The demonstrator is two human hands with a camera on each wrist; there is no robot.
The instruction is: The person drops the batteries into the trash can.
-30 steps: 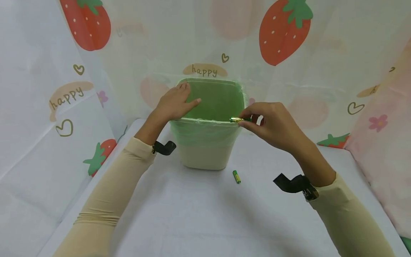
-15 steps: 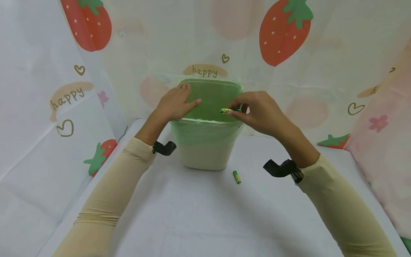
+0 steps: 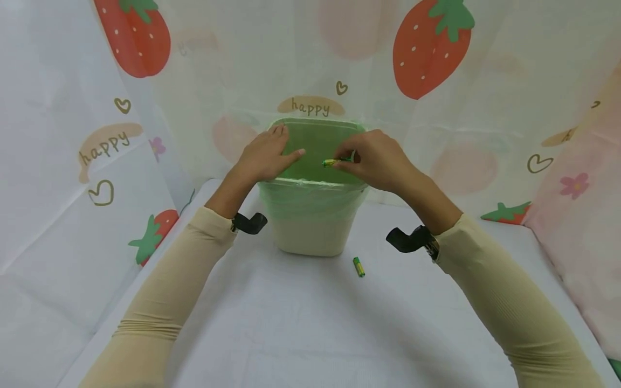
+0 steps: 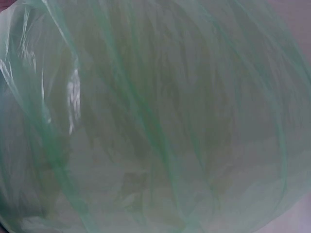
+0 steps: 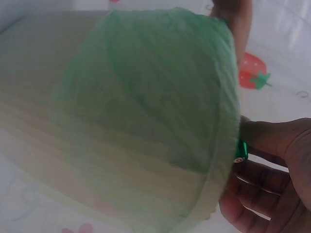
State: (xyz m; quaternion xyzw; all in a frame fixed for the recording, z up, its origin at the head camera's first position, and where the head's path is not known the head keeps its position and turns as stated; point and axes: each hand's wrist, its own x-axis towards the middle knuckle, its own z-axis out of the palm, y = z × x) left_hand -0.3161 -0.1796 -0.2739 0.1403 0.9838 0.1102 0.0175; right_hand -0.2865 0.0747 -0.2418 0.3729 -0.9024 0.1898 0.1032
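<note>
A pale trash bin (image 3: 310,231) lined with a thin green plastic bag (image 3: 315,199) stands on the white cloth. My left hand (image 3: 266,153) rests on the bin's left rim, fingers extended and thumb over the opening. Over the right part of the opening, my right hand (image 3: 375,159) pinches a green and gold battery (image 3: 331,162) between thumb and fingers. In the right wrist view one end of that battery (image 5: 240,151) shows beside the bag-covered rim. A second battery (image 3: 358,267) lies on the cloth in front of the bin. Bag folds (image 4: 155,126) fill the left wrist view.
White cloth (image 3: 291,318) covers the table. Behind the bin hangs a curtain (image 3: 271,64) printed with strawberries and lettering, and similar fabric closes off both sides. Black wrist mounts (image 3: 409,238) stick out from both sleeves.
My right hand has carried its battery leftward and up, from the bin's front right rim to over the opening. The left hand and the battery on the cloth have stayed put.
</note>
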